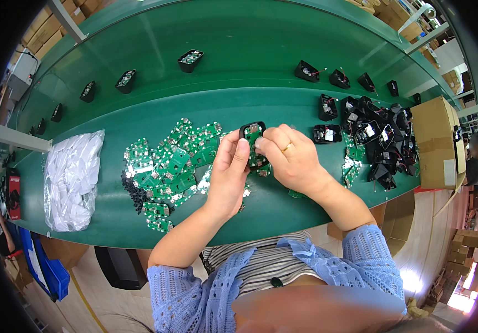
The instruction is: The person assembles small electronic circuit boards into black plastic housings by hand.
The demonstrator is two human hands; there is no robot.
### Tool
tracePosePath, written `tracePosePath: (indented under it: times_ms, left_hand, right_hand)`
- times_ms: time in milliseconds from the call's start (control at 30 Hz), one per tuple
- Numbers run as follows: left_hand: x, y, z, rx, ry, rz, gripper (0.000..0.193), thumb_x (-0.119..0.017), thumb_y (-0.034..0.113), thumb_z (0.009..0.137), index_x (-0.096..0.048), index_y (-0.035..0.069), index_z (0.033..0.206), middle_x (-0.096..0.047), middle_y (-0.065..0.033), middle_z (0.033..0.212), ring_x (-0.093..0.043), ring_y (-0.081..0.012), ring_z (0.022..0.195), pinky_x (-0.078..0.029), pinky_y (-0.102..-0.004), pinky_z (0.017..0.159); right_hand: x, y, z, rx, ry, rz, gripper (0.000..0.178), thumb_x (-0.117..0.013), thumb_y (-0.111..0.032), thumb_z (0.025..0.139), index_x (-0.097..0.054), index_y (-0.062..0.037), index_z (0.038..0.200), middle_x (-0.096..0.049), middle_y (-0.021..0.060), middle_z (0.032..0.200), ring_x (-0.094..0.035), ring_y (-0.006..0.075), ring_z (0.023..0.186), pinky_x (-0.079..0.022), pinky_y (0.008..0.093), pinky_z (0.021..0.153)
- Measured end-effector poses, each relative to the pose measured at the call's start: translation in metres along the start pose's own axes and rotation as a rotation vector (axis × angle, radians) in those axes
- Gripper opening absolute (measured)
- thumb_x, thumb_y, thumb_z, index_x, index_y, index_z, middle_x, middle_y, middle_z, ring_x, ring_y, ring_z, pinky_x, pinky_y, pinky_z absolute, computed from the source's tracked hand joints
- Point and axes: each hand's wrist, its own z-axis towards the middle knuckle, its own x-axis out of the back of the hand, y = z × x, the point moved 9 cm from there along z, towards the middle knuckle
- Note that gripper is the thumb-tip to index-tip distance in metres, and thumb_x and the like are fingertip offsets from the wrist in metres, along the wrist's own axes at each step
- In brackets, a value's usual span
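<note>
My left hand (229,176) holds a small black plastic housing (257,124) upright above the middle of the table, thumb along its near side. Inside the housing sits a green circuit board (253,134). At the housing's right side, my right hand (293,158) has its thumb and fingers pinched together against the board; whatever is between those fingertips is hidden. Left of my hands spreads a loose pile of green circuit boards (175,161). Small black parts (133,194) lie heaped along the pile's left edge.
Black housings with wires (380,136) are heaped at the right, beside an open cardboard box (436,141). A clear bag of white pieces (73,180) lies at the left. Several black housings, one a board-filled housing (190,60), line the back. The green table (239,227) ends just before my body.
</note>
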Motion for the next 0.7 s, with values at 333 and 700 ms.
tracePosePath:
  times_ms: [333,700]
  left_hand:
    - [0.008,0.015,0.014,-0.067,0.066,0.095,0.023,-0.047,0.016,0.09,-0.047,0.008,0.112,-0.054,-0.0013,0.101,-0.052,-0.0098,0.093,-0.044,-0.027,0.078]
    - [-0.039,0.034,0.122,-0.207,0.009,0.458,0.029,-0.053,0.018,0.087,-0.048,0.001,0.11,-0.058,-0.0045,0.092,-0.052,-0.0073,0.081,-0.042,-0.0232,0.066]
  right_hand:
    - [-0.015,0.048,-0.012,-0.541,0.083,0.723,0.044,-0.066,-0.007,0.074,-0.046,-0.0055,0.114,-0.046,0.0074,0.097,-0.051,0.0137,0.073,-0.044,0.0265,0.056]
    - [-0.039,0.152,-0.001,-0.674,-0.041,0.744,0.039,-0.064,-0.014,0.078,-0.046,-0.0027,0.111,-0.045,0.0039,0.102,-0.048,0.0112,0.085,-0.042,0.023,0.065]
